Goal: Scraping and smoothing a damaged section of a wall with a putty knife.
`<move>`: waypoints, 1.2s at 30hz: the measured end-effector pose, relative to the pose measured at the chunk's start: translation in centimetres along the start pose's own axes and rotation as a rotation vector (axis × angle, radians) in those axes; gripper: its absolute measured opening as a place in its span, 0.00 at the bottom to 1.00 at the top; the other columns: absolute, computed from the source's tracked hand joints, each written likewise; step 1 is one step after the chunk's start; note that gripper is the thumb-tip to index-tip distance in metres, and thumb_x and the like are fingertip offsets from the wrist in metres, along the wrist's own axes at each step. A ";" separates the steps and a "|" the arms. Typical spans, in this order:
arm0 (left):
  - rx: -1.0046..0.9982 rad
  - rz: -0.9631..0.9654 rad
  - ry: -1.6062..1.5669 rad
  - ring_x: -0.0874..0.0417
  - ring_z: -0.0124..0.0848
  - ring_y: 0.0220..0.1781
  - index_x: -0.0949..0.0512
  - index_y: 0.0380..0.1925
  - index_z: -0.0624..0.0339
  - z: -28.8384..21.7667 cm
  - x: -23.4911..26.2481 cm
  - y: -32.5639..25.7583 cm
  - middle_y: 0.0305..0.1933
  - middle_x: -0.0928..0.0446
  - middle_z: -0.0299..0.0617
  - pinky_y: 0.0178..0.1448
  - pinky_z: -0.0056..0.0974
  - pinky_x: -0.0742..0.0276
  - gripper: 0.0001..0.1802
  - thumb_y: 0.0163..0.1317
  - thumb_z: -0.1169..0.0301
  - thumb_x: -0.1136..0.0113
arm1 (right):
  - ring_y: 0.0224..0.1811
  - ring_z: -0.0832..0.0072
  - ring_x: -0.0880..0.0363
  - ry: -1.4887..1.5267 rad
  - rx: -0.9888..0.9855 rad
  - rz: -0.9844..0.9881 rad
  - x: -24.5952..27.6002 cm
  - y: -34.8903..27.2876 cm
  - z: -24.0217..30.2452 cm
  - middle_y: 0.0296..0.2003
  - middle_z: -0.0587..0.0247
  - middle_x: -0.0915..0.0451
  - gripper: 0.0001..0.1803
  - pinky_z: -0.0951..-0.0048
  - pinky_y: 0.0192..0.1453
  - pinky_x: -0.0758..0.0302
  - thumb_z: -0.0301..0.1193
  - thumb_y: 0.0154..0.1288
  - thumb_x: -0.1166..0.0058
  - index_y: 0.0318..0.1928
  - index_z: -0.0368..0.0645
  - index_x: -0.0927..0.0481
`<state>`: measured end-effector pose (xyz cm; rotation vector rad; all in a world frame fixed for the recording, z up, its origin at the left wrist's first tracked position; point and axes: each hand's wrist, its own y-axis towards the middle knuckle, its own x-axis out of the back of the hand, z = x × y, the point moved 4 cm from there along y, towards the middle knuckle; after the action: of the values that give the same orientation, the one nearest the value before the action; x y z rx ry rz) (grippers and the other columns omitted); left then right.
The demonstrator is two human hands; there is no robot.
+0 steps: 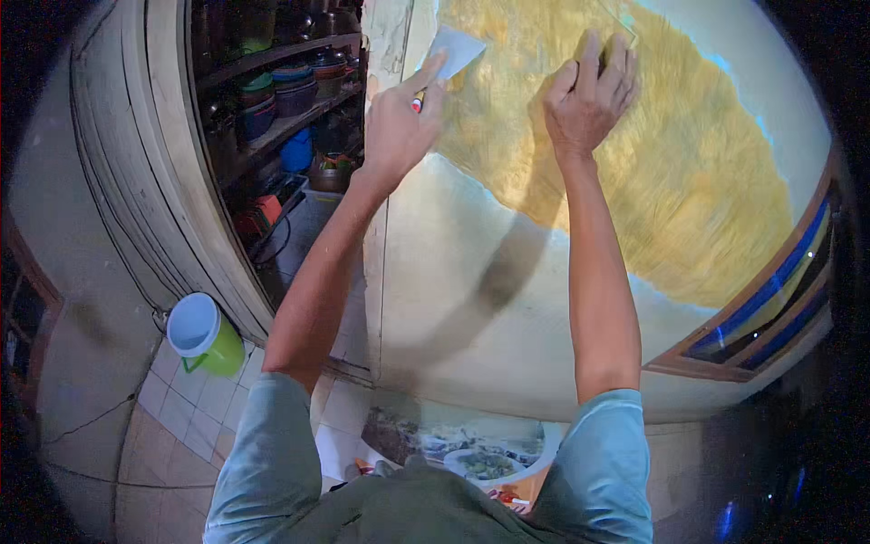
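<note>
My left hand (403, 127) is closed around the handle of a putty knife (459, 53). Its pale, wide blade lies against the wall near the door frame. Farther right, my right hand (591, 95) rests on the wall with its fingers apart and a little bent, fingertips upward. Both hands are at a large yellow-brown patch (698, 181) with a ragged edge, surrounded by pale paint (453, 263). A thin greenish line or strip (629, 34) shows just above the right fingertips; I cannot tell whether they touch it.
On the left, a doorway with a worn frame (376, 281) opens onto shelves (294, 122) of pots and tubs. A green bucket (217, 349) stands on floor tiles (186, 399). A wooden window frame (698, 358) borders the wall at right. Below me lies a printed picture (417, 431).
</note>
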<state>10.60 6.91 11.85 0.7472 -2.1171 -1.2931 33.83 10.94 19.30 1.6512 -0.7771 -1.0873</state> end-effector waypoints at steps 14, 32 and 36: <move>-0.040 0.003 -0.021 0.15 0.56 0.27 0.22 0.68 0.45 -2.9 -3.4 -15.0 0.33 0.20 0.69 0.33 0.51 0.23 0.24 0.73 0.67 0.40 | 0.83 0.42 0.52 0.088 -0.073 0.443 10.4 -10.3 -2.3 0.81 0.59 0.44 0.32 0.29 0.80 0.52 0.39 0.70 0.47 0.75 0.62 0.28; 0.174 0.052 0.040 0.21 0.60 0.22 0.25 0.71 0.41 -9.5 -4.7 -16.4 0.24 0.23 0.68 0.29 0.55 0.30 0.25 0.75 0.63 0.44 | 0.82 0.30 0.58 -0.002 -0.704 0.845 23.0 -17.6 1.0 0.84 0.45 0.59 0.42 0.36 0.77 0.43 0.32 0.66 0.43 0.80 0.61 0.38; 0.149 0.044 0.058 0.22 0.52 0.18 0.24 0.70 0.42 -8.5 -5.5 -16.7 0.23 0.24 0.66 0.28 0.52 0.30 0.24 0.75 0.65 0.44 | 0.83 0.30 0.59 0.041 -0.693 0.891 22.2 -18.1 0.2 0.84 0.44 0.59 0.42 0.36 0.77 0.43 0.31 0.66 0.43 0.80 0.60 0.38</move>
<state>23.26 -0.76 -0.82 0.7853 -2.1888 -1.0868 42.41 -2.62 -4.38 0.6090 -0.8495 -0.5597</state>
